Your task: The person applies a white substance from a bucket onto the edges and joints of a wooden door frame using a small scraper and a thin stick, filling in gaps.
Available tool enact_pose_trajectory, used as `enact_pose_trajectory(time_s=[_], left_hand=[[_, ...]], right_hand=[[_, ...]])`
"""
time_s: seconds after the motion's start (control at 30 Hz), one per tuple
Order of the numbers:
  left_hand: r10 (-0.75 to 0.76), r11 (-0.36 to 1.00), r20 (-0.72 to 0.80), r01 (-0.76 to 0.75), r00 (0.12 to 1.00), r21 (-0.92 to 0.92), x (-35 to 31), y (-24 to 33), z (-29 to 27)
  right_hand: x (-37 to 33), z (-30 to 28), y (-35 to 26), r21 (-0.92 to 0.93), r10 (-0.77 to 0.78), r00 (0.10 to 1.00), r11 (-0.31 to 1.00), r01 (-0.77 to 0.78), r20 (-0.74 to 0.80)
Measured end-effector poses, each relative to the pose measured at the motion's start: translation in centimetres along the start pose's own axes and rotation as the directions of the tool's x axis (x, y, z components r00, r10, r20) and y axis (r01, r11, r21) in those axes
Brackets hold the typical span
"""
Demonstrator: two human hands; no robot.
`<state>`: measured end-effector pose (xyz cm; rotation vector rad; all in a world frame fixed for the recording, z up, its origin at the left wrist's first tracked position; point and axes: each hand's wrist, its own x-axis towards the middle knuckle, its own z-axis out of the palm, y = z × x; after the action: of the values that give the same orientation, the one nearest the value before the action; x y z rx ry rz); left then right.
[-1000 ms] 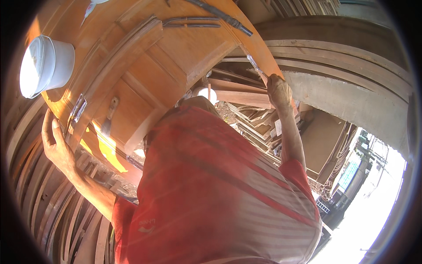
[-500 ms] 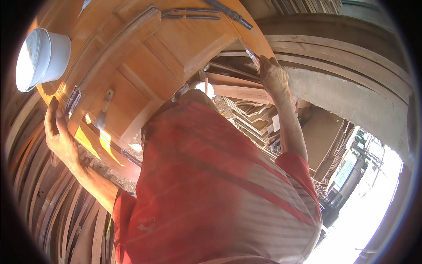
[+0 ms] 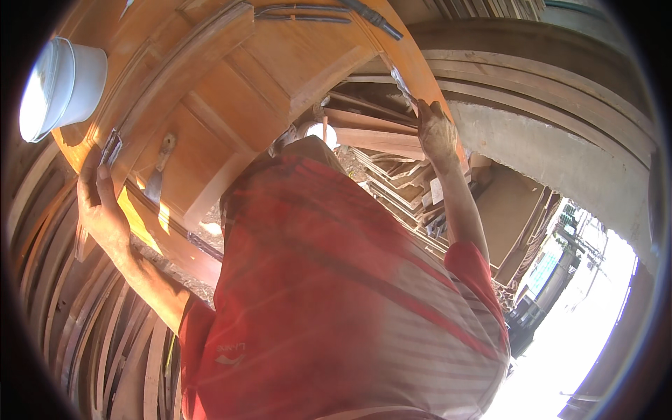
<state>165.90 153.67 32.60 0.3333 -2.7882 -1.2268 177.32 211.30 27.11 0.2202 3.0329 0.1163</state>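
Note:
An orange-brown panelled wooden door lies across the upper left in front of me. My left hand is at its near left edge, fingers and thumb closed about the rim beside a pale smeared slot. My right hand has its fingers bent over the right edge, just below another whitish patch. A putty knife rests on the door near my left hand. The undersides of both grips are hidden.
A white bucket stands at the door's left. A black tool and dark cables lie on its far part. Wooden boards are stacked left; more timber and a concrete ledge are right.
My left hand has moved from open, spread fingers onto the door's rim. My right hand has slid slightly down the right edge. The door and bucket have shifted slightly in view.

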Motion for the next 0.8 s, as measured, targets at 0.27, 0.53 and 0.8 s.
enact_pose_trajectory(time_s=[0.27,0.53,0.8], left_hand=[[0.081,0.991,0.091,-0.071,0.993,-0.114,0.5,0.3,2.1],[0.103,0.990,0.093,-0.093,0.990,-0.108,0.3,0.5,2.6],[0.094,0.987,0.071,-0.083,0.993,-0.135,0.1,0.5,3.4]], right_hand=[[-1.1,-0.2,-0.1,0.060,0.034,0.999,0.998,-0.034,0.003],[-2.0,-0.7,2.2,-0.051,0.096,0.991,0.995,-0.091,0.097],[-2.2,1.7,1.3,0.065,0.179,0.980,0.981,-0.184,0.081]])
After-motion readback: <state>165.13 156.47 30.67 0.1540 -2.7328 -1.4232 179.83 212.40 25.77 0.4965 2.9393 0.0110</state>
